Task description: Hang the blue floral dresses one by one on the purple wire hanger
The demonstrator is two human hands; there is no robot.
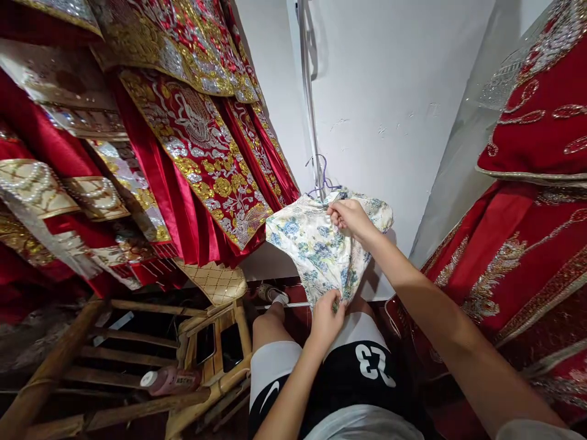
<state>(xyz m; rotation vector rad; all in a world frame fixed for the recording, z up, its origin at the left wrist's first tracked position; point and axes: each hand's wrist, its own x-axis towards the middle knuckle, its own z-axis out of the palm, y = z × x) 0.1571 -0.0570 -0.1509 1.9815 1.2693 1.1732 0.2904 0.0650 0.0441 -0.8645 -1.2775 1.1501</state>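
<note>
Near the metal pole (306, 79), the blue-flowered white shirt (316, 247) hung on a purple hanger (325, 171) — the right hand (347, 218) pinched its upper front, fingers narrow, the left hand (326, 316) closed on its hem. Red embroidered gowns (197, 140) hung left of the pole.

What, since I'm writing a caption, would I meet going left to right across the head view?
Pearl-draped cream pieces → pink bottle → floral garment → red embroidered garments at right.
</note>
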